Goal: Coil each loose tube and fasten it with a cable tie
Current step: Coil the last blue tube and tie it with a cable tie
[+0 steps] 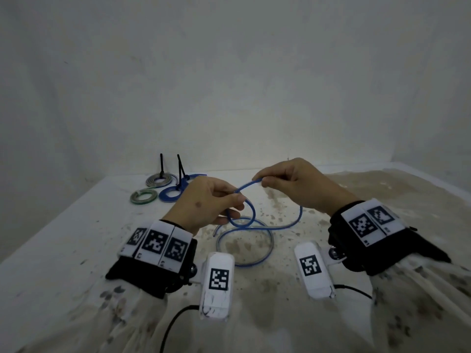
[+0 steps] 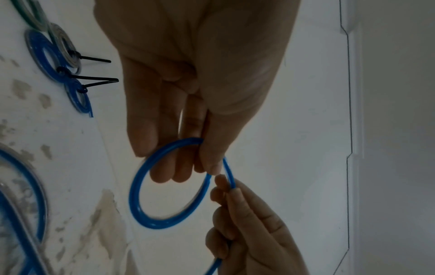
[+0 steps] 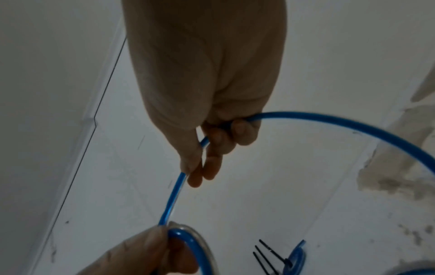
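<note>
One small loop of blue tube [image 1: 251, 212] formed so far, held above the table [image 1: 76, 240] between both hands. Pinched at the crossing by the left hand [image 1: 204, 207], thumb pressed against fingertips [image 2: 213, 163], probably to stop the springy turn from unwinding. Fed from the right hand [image 1: 295, 184], fingers curled round the tube and closed on it just beside the loop, likely to guide the next turn onto the first. Trailing slack down and across the tabletop, lying over a larger clear-and-blue ring of tube [image 1: 246, 240] directly beneath the hands; whether one length or two, cannot tell.

Set aside at the far left, well apart: four finished coils [image 1: 163, 187], at least three showing black cable ties [image 1: 179, 171] with tails sticking up, evidently parked out of the working space. No spare tie visible near the hands.
</note>
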